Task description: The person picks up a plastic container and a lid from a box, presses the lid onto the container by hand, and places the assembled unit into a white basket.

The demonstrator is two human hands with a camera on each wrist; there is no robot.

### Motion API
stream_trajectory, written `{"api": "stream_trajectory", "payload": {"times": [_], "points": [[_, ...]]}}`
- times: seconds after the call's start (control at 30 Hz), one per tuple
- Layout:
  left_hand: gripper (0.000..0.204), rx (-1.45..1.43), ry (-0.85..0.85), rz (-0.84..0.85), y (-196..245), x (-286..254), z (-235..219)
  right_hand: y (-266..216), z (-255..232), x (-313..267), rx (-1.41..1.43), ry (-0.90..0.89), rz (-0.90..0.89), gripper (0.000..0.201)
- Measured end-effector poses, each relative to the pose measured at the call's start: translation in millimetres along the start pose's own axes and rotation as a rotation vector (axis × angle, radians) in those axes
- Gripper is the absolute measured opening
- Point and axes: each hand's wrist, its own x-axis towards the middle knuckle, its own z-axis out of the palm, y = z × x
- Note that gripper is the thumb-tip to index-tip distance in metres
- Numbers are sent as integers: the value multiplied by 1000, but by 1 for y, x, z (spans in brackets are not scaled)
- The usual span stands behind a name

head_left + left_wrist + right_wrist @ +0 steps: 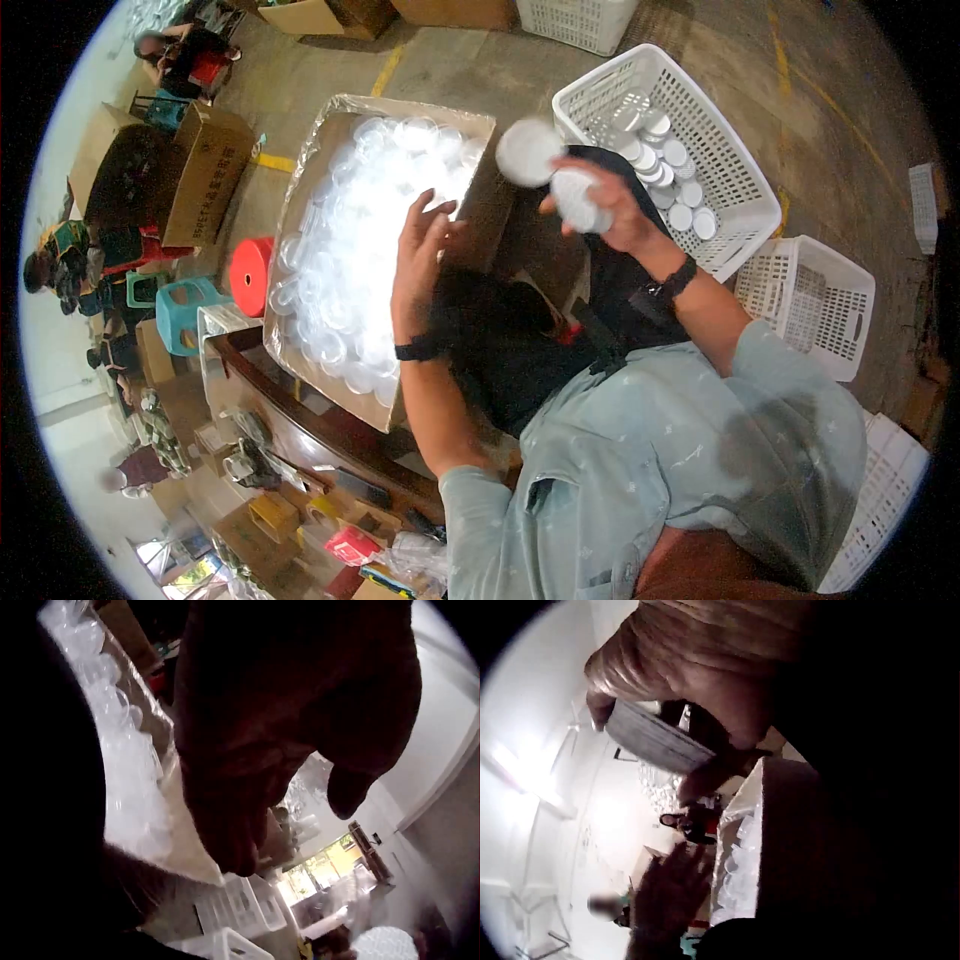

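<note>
My right hand (625,212) grips a white round lid (580,200) by its edge, fingers curled round it. Seen edge-on in the right wrist view, that lid (656,741) shows a ridged side between finger and thumb. A second white round lid (530,152), blurred, appears just beyond the right fingertips; what supports it is hidden. My left hand (425,250) holds nothing, its fingers loosely bent near the side of a cardboard box (480,185). Clear plastic cups (345,260), brightly lit, fill this box. In the left wrist view the left hand (247,750) is dark and empty.
A white basket (740,170) with several white lids stands beyond my right hand. Beside it is another white basket (850,300). A red round stool (251,277) and a wooden table (270,400) are at left. Other people sit further off.
</note>
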Motion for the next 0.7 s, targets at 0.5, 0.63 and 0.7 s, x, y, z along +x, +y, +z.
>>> {"api": "stream_trajectory", "payload": {"times": [0.5, 0.63, 0.7], "points": [[64, 1138, 33, 40, -113, 149, -83, 11, 8, 15, 21, 239, 24, 78], [70, 1395, 39, -49, -116, 167, -54, 11, 10, 18, -134, 204, 70, 78], [68, 1399, 41, -72, -121, 175, -46, -2, 29, 28, -151, 193, 95, 78]]}}
